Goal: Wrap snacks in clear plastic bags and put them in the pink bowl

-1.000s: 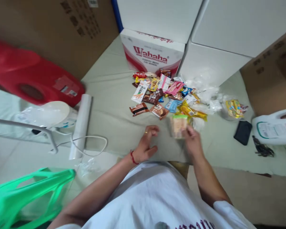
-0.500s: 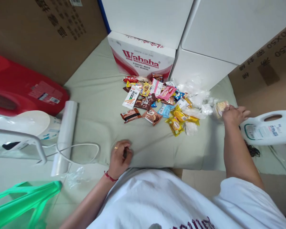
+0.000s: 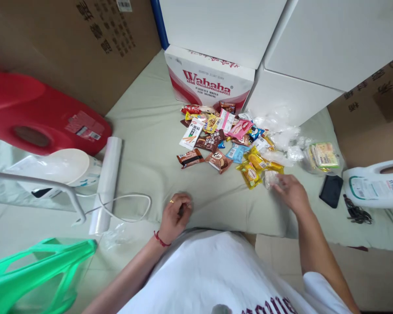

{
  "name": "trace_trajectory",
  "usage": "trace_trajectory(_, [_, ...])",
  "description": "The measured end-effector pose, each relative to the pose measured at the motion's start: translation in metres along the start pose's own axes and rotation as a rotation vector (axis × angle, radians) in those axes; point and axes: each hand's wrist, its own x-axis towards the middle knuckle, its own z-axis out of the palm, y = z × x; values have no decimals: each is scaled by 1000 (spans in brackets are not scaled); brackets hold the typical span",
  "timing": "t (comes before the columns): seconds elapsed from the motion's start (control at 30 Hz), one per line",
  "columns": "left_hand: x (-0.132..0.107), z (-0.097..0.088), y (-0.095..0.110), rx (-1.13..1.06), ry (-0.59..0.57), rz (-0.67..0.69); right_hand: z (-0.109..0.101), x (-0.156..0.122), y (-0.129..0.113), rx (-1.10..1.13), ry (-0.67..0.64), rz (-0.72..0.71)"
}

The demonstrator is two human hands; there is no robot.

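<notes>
My right hand [image 3: 293,192] reaches to a crumpled clear plastic bag [image 3: 271,178] at the near right edge of a snack pile, its fingertips closed on the bag's edge. Beside that bag lie yellow snack packets [image 3: 249,173]. A brown wafer packet [image 3: 218,161], a dark brown bar [image 3: 190,158], a white packet [image 3: 192,133] and a pink packet [image 3: 240,129] are among the pile. My left hand [image 3: 177,213] rests with curled fingers on the green cloth [image 3: 144,152], with nothing visible in it.
More crumpled clear bags [image 3: 278,126] lie behind the pile, before a Wahaha box [image 3: 209,78] and white cabinet [image 3: 301,91]. Rightward are a bag of square packets [image 3: 324,156], a phone [image 3: 330,191] and a white jug [image 3: 376,185]. A plastic roll [image 3: 107,183] and red jug [image 3: 49,113] stand left.
My right hand has left the bag of square packets and moved left and nearer to the crumpled plastic. The view has shifted, uncovering the phone. My left hand stays curled on the cloth.
</notes>
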Motion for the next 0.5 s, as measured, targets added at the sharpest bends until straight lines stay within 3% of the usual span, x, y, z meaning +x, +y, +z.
trace_trajectory(0.1, [4, -1, 4, -76, -17, -3, 18, -13, 0, 91, -57, 54])
trace_trajectory(0.17, [6, 0, 7, -102, -23, -27, 15, -7, 3, 128, 96, 85])
trace_trajectory(0.27, [8, 4, 11, -122, -17, -87, 4, 25, 6, -6, 354, 68])
trace_trajectory(0.4, [9, 10, 22, -220, -25, -177, -5, 72, 5, -141, 242, 25])
trace_trajectory(0.5, [15, 13, 38, -450, -134, -407, -9, 67, -11, -118, 495, 2])
